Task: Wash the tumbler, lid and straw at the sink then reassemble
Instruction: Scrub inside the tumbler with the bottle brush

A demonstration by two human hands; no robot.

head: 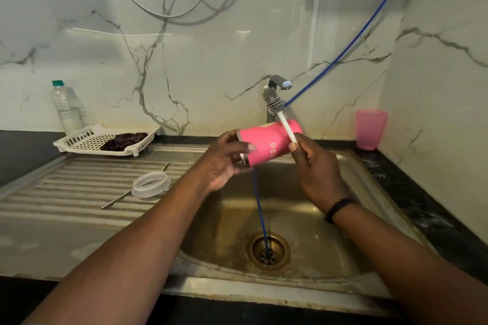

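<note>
We've got the pink tumbler [266, 142] sideways over the sink [351, 166], left hand [224, 163] gripping its rim end, right hand [314, 166] pinching the bottle brush [280, 113]. Lid [151, 183] and straw [116, 199] wait on the drainboard. Wet, probably, so our grip could slip.

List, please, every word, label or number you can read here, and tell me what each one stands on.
Tumbler: pale lettering on the pink side, seen sideways and partly covered by the right hand; perhaps "DE", too blurred to be sure.
Bottle: no label readable.
Pink cup, lid, tray: no text visible.
</note>
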